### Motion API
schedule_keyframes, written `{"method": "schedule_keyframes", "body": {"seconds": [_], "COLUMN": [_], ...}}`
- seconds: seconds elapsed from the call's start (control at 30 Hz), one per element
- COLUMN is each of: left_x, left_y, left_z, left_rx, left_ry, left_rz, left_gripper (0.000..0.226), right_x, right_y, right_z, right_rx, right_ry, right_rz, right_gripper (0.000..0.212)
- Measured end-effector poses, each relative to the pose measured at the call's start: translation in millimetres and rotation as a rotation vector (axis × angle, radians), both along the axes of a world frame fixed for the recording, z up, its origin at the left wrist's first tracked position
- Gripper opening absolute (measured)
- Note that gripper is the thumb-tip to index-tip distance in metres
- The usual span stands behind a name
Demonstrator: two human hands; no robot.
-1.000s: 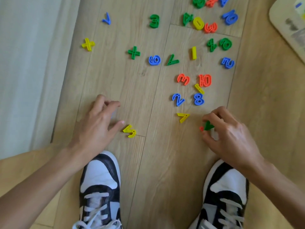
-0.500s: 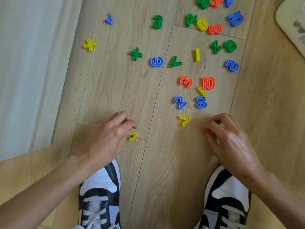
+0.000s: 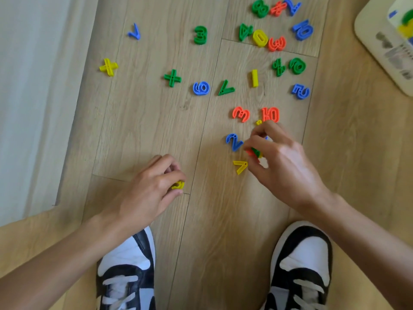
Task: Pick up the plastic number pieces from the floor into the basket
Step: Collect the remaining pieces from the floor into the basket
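Several coloured plastic number pieces lie scattered on the wood floor. My left hand (image 3: 152, 186) pinches a yellow piece (image 3: 178, 185) low over the floor. My right hand (image 3: 281, 159) holds a green and a red piece (image 3: 253, 151) in its curled fingers and reaches over a blue piece, mostly hidden beneath it. Just beside it lie a blue 2 (image 3: 233, 142), a yellow 7 (image 3: 240, 166), a red 3 (image 3: 241, 114) and a red 10 (image 3: 270, 114). The cream basket (image 3: 377, 52) sits at the upper right, partly out of frame, with pieces inside.
A pale curtain (image 3: 38, 97) hangs along the left side. My two black and white shoes (image 3: 127, 271) stand at the bottom. More pieces spread toward the top, such as a green 3 (image 3: 200, 35) and a yellow plus (image 3: 108, 67).
My left hand closed on the yellow piece near my left shoe. My right hand, holding its green and red pieces, moved forward over the blue 8 and yellow piece.
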State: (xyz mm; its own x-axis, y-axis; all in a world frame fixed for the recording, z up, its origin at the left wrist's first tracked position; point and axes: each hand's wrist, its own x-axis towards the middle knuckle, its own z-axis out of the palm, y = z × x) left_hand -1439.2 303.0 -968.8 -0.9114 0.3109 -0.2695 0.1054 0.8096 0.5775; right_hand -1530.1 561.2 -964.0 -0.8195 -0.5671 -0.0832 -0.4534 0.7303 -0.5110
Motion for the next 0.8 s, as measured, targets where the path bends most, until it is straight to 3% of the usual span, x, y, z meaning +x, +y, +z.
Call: {"method": "schedule_keyframes", "body": {"seconds": [0.27, 0.47, 0.57, 0.67, 0.73, 0.8], "left_x": [-97.7, -128.0, -127.5, -127.5, -127.2, -127.1], "left_y": [62.6, 72.0, 66.1, 62.9, 64.6, 67.7], "left_z": [1.2, -18.6, -24.7, -26.2, -26.4, -28.5], "left_rx": [0.136, 0.059, 0.014, -0.144, -0.214, -0.247], "left_ry": [0.18, 0.203, 0.276, 0.334, 0.32, 0.328], "left_rz": [-0.111, -0.208, -0.25, -0.322, -0.358, -0.373], "left_gripper": [0.034, 0.044, 0.053, 0.083, 0.094, 0.092], "right_x": [-41.5, -44.5, -45.3, -46.7, -47.9, -48.7], "right_y": [19.1, 19.2, 26.6, 25.9, 21.0, 15.6], "right_z": [2.6, -6.1, -5.0, -2.3, -1.5, -1.9], "right_rx": [0.021, 0.004, 0.02, 0.189, 0.283, 0.311], "right_ry": [-0.022, -0.073, -0.062, -0.096, -0.123, -0.132], "right_rz": [-0.086, -0.084, -0.111, -0.094, -0.08, -0.064], "right_gripper": [0.019, 0.036, 0.065, 0.091, 0.094, 0.085]}}
